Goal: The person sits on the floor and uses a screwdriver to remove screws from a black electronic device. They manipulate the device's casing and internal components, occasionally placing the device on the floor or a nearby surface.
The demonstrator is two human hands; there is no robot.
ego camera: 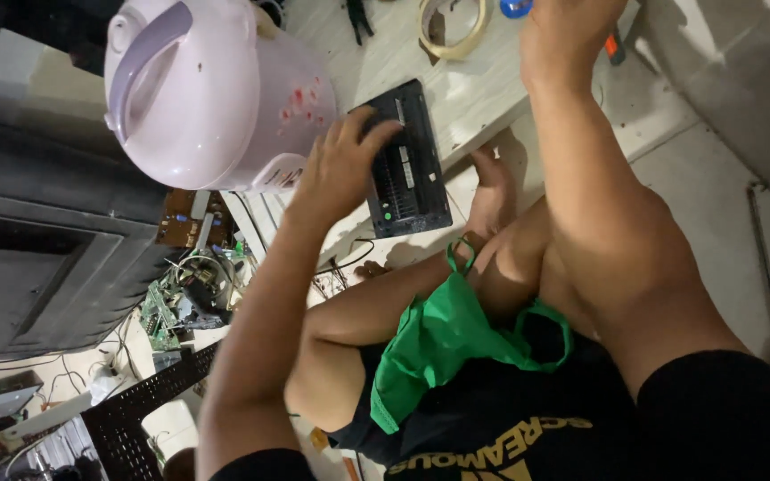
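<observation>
My left hand (340,165) lies over the near corner of a flat black electronic unit (412,178), fingers spread across its top and edge, holding it on the low pale table (479,93). My right hand (568,36) reaches to the far side of the table, next to a beige tape roll (452,31) and a blue roll (516,7). Its fingers are cut off by the frame edge, so whatever is in it stays hidden. A small orange-and-black object (614,44) sits just beside that wrist.
A pale pink electric cooker (216,89) stands left of the unit. Below it lie bare circuit boards (191,218) with loose wires (207,276), a dark grey casing (37,258) and a black perforated grille (135,410). A green bag (447,338) rests on my lap. Tiled floor (715,178) lies to the right.
</observation>
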